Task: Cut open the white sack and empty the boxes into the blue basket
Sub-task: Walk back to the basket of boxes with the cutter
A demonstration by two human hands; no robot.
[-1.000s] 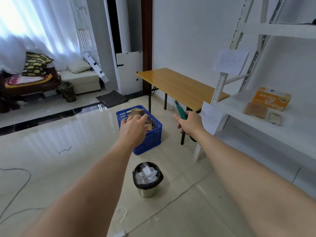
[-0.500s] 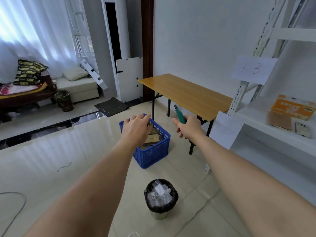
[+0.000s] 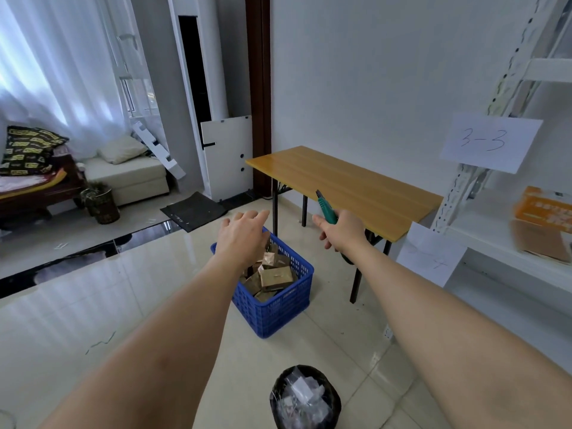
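Observation:
The blue basket (image 3: 278, 308) stands on the tiled floor beside the wooden table and holds several small brown boxes (image 3: 274, 275). My left hand (image 3: 241, 239) hovers over the basket's far left corner, fingers spread, holding nothing. My right hand (image 3: 342, 232) is raised in front of the table's edge, closed on a green-handled utility knife (image 3: 325, 209) whose blade points up and away. No white sack is in view.
A wooden table (image 3: 349, 187) stands against the wall behind the basket. A bin with a black liner (image 3: 305, 397) full of clear plastic sits near my feet. White shelving (image 3: 510, 236) with paper labels and an orange box is on the right. A sofa is at far left.
The view has tilted up and closed in on the basket and table. My left hand has opened and risen slightly over the basket. My right hand keeps the knife.

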